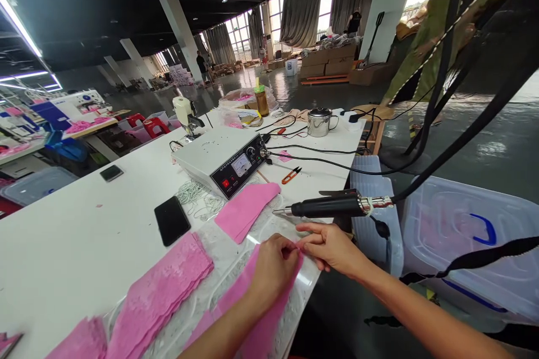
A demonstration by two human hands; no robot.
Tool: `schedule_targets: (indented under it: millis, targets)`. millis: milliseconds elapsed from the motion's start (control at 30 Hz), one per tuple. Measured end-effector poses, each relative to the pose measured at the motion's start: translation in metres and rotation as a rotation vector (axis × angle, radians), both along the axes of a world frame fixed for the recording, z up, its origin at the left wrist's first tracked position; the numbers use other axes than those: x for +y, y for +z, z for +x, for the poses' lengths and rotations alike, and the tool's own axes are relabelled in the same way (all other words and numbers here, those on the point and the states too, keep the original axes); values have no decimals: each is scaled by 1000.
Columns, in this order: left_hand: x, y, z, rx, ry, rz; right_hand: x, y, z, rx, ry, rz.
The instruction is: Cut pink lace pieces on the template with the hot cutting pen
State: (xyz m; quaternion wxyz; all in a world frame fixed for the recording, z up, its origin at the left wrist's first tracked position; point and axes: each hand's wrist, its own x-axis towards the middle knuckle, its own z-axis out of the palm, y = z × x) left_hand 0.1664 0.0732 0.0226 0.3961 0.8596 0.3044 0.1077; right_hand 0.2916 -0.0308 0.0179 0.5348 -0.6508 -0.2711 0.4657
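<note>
Near the table's right edge, my left hand pinches the end of a long pink fabric piece. Close beside it, my right hand touches the same fabric end, thumb and fingers near its tip, index finger pointing left. Just above both hands lies a black handheld tool with a thin metal tip and a thick cable. A smaller folded pink piece rests beyond my left hand. Stacked pink lace pieces lie to the left on a clear sheet.
A control box with a dial stands behind the fabric, beside a black phone and orange snips. Farther back are a metal mug and a bottle. Lidded plastic bins stand right of the table; cables hang above.
</note>
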Motion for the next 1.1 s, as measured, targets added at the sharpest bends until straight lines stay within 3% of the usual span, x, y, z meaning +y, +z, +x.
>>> schedule_targets:
  millis: [267, 633, 1100]
  targets:
    - [2, 2, 0, 6, -14, -10, -1, -7, -3, -54, 2, 28]
    - [5, 5, -2, -4, -45, -72, 5, -13, -10, -330, -27, 99]
    - [7, 5, -3, -15, -17, -153, 5, -12, -11, -373, -46, 95]
